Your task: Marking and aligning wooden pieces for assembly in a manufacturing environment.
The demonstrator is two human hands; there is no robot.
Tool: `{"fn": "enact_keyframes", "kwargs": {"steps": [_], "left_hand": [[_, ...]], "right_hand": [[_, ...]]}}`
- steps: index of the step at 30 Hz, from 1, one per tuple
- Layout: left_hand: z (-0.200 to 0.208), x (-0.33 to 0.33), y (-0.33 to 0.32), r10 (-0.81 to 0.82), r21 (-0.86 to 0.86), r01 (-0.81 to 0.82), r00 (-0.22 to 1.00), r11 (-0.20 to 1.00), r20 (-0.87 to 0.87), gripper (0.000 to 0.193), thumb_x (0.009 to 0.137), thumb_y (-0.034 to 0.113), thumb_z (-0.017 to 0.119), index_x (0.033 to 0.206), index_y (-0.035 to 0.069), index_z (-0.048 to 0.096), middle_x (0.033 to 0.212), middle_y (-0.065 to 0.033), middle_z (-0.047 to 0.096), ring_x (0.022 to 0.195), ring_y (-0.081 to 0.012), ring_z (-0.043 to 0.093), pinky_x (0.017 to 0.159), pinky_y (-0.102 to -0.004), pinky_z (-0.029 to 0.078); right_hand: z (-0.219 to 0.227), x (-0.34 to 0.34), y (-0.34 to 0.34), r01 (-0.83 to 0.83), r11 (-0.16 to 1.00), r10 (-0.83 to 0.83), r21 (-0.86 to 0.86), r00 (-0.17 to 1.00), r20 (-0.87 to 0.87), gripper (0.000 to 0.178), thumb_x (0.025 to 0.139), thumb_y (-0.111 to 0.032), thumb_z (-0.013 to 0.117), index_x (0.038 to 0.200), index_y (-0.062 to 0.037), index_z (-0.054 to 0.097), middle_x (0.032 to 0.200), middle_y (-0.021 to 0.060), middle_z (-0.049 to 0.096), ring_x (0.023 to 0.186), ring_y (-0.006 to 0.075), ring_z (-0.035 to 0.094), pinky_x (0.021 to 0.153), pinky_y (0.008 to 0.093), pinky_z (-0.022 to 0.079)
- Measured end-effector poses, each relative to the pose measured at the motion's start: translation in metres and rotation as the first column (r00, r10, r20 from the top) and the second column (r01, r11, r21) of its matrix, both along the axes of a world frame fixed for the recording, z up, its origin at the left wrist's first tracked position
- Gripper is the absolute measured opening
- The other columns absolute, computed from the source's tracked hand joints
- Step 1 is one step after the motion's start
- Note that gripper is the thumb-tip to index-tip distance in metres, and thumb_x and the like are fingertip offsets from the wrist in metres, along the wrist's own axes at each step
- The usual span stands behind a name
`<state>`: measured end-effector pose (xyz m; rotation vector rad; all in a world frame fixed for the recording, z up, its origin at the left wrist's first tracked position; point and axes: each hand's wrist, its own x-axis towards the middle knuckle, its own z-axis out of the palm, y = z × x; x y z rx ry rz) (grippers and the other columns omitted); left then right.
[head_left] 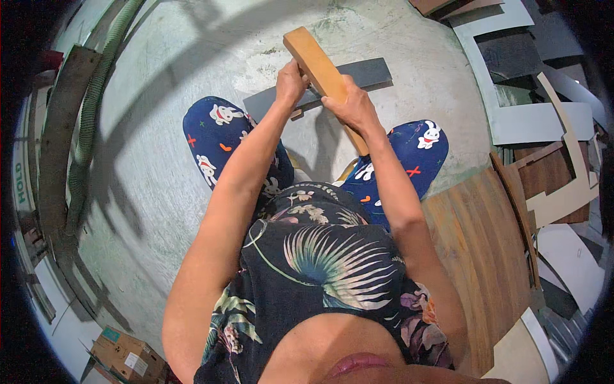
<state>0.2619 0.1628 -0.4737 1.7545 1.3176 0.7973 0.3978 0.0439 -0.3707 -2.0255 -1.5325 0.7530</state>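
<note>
A long light-brown wooden block (316,54) slants in front of me, its far end to the left and its near end between my knees. My right hand (354,107) is closed around its middle, thumb on the top face. At its left side, my left hand (291,84) is closed with the fingertips against or under the block; part of those fingers is hidden. Below the block a dark grey board (364,73) lies crosswise. A small brown piece (297,114) shows at the board's near edge; what it belongs to I cannot tell.
Pale concrete floor (160,77) surrounds me. A ribbed green hose (89,128) and a dark beam (67,128) run along the left. Board offcuts (543,121) pile up at right, beside a wood-grain panel (480,249). A cardboard box (128,355) stands lower left.
</note>
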Motion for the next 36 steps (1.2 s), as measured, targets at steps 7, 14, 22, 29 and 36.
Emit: {"fn": "enact_keyframes", "kwargs": {"steps": [7, 14, 22, 29, 36], "left_hand": [[0.002, -0.012, 0.002, 0.003, 0.049, -0.002, 1.000, 0.999, -0.013, 0.032, 0.078, 0.015, 0.075, 0.104, 0.003, 0.062, 0.096, -0.0195, 0.070, 0.092, -0.0379, 0.067, 0.078, -0.0445, 0.052], [0.021, -0.008, -0.001, 0.063, 0.052, -0.069, 0.992, 0.996, 0.108, 0.033, 0.076, 0.017, 0.079, 0.101, 0.001, 0.065, 0.093, -0.0192, 0.069, 0.086, -0.0337, 0.068, 0.074, -0.0403, 0.053], [0.013, -0.007, -0.001, 0.062, 0.095, -0.069, 0.995, 0.993, 0.074, 0.035, 0.075, 0.017, 0.079, 0.102, 0.000, 0.064, 0.092, -0.0195, 0.069, 0.085, -0.0339, 0.068, 0.074, -0.0405, 0.053], [0.007, -0.007, -0.002, 0.058, 0.098, -0.067, 0.994, 0.993, 0.091, 0.036, 0.075, 0.016, 0.079, 0.103, 0.000, 0.063, 0.094, -0.0201, 0.068, 0.087, -0.0342, 0.068, 0.075, -0.0416, 0.053], [0.006, -0.003, 0.000, 0.039, 0.101, -0.045, 0.997, 0.994, 0.060, 0.034, 0.076, 0.016, 0.078, 0.104, 0.002, 0.064, 0.096, -0.0199, 0.069, 0.090, -0.0354, 0.068, 0.077, -0.0425, 0.054]], "right_hand": [[0.008, 0.003, 0.001, 0.082, 0.967, -0.033, 0.242, 0.979, -0.200, 0.059, 0.075, -0.035, 0.074, 0.122, -0.0055, 0.055, 0.107, 0.0227, 0.068, 0.105, 0.0392, 0.065, 0.087, 0.0451, 0.051], [0.008, 0.010, 0.003, 0.119, 0.932, -0.072, 0.341, 0.987, -0.147, 0.061, 0.075, -0.033, 0.075, 0.125, -0.0053, 0.054, 0.108, 0.0211, 0.068, 0.101, 0.0388, 0.066, 0.087, 0.0442, 0.052], [0.009, 0.004, 0.002, 0.067, 0.956, -0.027, 0.284, 0.990, -0.141, 0.064, 0.075, -0.032, 0.075, 0.128, -0.0059, 0.051, 0.110, 0.0210, 0.068, 0.103, 0.0389, 0.066, 0.088, 0.0450, 0.052], [0.012, 0.004, 0.001, 0.061, 0.957, -0.018, 0.284, 0.988, -0.152, 0.064, 0.074, -0.031, 0.075, 0.127, -0.0057, 0.051, 0.110, 0.0206, 0.068, 0.103, 0.0390, 0.066, 0.087, 0.0453, 0.052], [0.009, 0.006, 0.004, 0.055, 0.949, -0.005, 0.310, 0.987, -0.160, 0.064, 0.074, -0.030, 0.076, 0.127, -0.0049, 0.051, 0.107, 0.0200, 0.068, 0.100, 0.0390, 0.066, 0.085, 0.0455, 0.053]]}}
